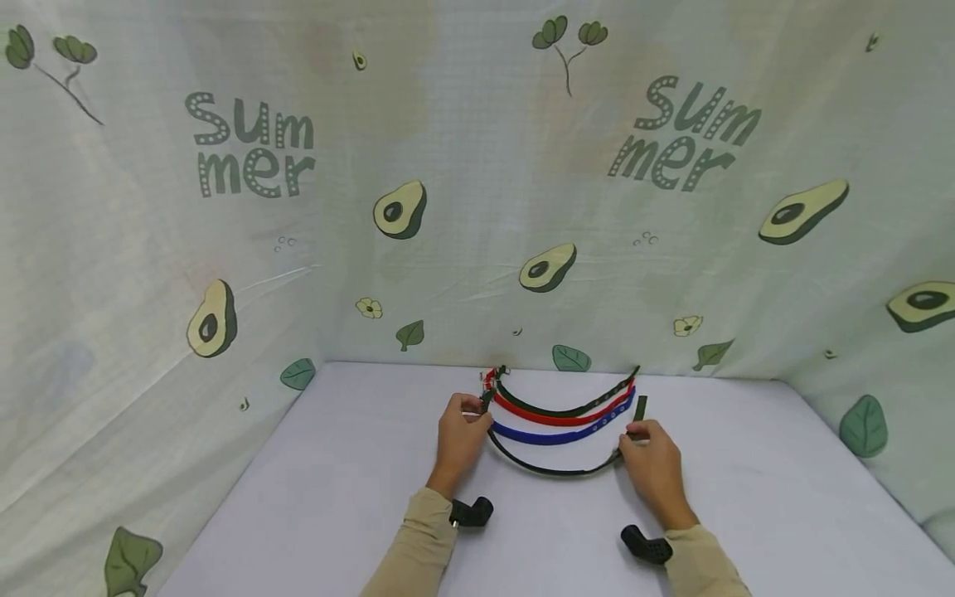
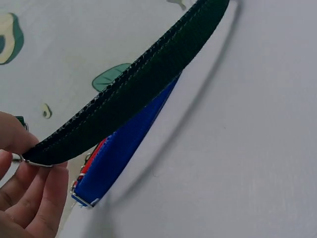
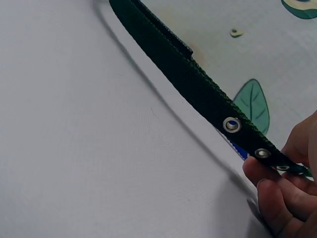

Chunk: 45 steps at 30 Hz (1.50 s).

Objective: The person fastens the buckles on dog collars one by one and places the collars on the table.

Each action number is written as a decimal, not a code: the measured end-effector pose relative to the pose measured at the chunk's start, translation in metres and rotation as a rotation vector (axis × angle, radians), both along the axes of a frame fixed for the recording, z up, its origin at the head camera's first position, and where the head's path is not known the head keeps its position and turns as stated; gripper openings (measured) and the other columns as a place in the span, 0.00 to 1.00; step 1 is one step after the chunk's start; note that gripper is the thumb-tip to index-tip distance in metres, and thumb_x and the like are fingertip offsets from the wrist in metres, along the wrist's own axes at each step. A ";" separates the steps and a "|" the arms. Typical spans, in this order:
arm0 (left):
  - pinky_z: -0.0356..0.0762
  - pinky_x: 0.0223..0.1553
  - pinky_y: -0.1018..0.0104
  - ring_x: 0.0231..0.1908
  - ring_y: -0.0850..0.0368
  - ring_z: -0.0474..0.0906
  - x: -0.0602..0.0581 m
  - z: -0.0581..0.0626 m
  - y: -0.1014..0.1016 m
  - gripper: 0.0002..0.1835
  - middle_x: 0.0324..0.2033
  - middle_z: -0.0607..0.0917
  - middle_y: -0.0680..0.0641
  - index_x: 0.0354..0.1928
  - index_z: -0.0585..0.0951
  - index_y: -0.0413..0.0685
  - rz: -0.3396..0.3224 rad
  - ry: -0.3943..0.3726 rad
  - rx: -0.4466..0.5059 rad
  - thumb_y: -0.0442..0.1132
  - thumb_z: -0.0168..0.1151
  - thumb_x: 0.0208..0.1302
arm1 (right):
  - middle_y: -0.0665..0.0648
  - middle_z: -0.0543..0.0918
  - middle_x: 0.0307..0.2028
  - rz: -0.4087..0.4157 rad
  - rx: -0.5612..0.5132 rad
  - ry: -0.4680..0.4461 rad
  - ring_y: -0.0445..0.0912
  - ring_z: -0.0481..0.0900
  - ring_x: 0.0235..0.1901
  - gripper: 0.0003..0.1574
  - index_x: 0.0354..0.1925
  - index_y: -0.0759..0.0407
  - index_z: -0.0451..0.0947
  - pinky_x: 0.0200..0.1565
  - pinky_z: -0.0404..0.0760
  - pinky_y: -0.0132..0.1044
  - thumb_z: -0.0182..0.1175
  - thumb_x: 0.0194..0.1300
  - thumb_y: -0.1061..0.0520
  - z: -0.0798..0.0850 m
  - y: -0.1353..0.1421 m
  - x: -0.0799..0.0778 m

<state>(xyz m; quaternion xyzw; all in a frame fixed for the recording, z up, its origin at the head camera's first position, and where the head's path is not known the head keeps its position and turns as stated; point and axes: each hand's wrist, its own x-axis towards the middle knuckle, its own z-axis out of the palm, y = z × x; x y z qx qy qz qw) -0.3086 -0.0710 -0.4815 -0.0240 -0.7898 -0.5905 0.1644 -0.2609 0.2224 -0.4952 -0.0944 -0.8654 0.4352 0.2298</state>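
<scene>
My left hand (image 1: pixel 460 435) pinches the buckle end of a dark green pet collar (image 1: pixel 563 473) between thumb and fingers. Its other end, with metal eyelets (image 3: pixel 232 124), is gripped by my right hand (image 1: pixel 654 466), and the tip sticks up past the fingers. Between the hands the collar sags in a curve, and its shadow falls on the table in both wrist views. Just beyond it lie a blue collar (image 1: pixel 548 439), a red collar (image 1: pixel 548 421) and another dark green collar (image 1: pixel 555 412), curved alongside one another with their buckles at the left.
The white table (image 1: pixel 358 497) runs back to a hanging cloth (image 1: pixel 462 332) printed with avocados and leaves. Black wrist devices (image 1: pixel 473 512) are worn below both hands, near the beige sleeves (image 1: pixel 418 539).
</scene>
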 end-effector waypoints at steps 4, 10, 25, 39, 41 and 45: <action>0.83 0.38 0.63 0.36 0.53 0.83 -0.003 0.002 -0.001 0.19 0.39 0.81 0.43 0.52 0.77 0.37 -0.056 -0.085 0.131 0.27 0.66 0.57 | 0.67 0.82 0.42 -0.023 -0.025 -0.017 0.58 0.77 0.42 0.16 0.49 0.67 0.74 0.43 0.70 0.47 0.61 0.64 0.63 -0.001 -0.002 0.002; 0.83 0.38 0.62 0.35 0.53 0.85 -0.003 0.002 -0.005 0.20 0.38 0.80 0.41 0.58 0.78 0.35 -0.137 -0.152 0.238 0.28 0.62 0.63 | 0.67 0.81 0.43 -0.017 -0.066 -0.047 0.55 0.78 0.37 0.29 0.63 0.69 0.66 0.36 0.73 0.39 0.57 0.65 0.62 -0.001 -0.002 0.001; 0.81 0.40 0.65 0.34 0.57 0.80 0.005 0.007 -0.003 0.20 0.44 0.81 0.34 0.58 0.80 0.34 -0.210 -0.247 0.415 0.42 0.63 0.71 | 0.67 0.83 0.46 0.030 -0.095 -0.088 0.43 0.82 0.32 0.34 0.69 0.69 0.66 0.34 0.74 0.30 0.58 0.68 0.60 0.001 0.000 0.000; 0.76 0.42 0.64 0.38 0.54 0.76 0.003 0.008 -0.003 0.19 0.45 0.78 0.40 0.52 0.81 0.36 -0.269 -0.338 0.564 0.46 0.63 0.71 | 0.67 0.81 0.46 0.060 -0.163 -0.098 0.42 0.82 0.28 0.33 0.70 0.65 0.67 0.28 0.74 0.32 0.57 0.69 0.60 0.003 -0.004 -0.001; 0.76 0.42 0.64 0.38 0.54 0.76 0.003 0.009 -0.003 0.18 0.42 0.78 0.42 0.51 0.81 0.37 -0.283 -0.333 0.586 0.46 0.62 0.71 | 0.66 0.81 0.45 0.049 -0.183 -0.091 0.42 0.82 0.26 0.32 0.69 0.63 0.68 0.27 0.74 0.32 0.57 0.69 0.59 0.004 -0.005 -0.001; 0.75 0.40 0.65 0.36 0.55 0.76 0.002 0.009 -0.003 0.14 0.37 0.79 0.45 0.47 0.80 0.39 -0.311 -0.336 0.635 0.44 0.61 0.72 | 0.63 0.83 0.40 0.021 -0.223 -0.064 0.42 0.80 0.22 0.29 0.66 0.61 0.71 0.24 0.72 0.32 0.56 0.68 0.60 0.004 -0.006 -0.001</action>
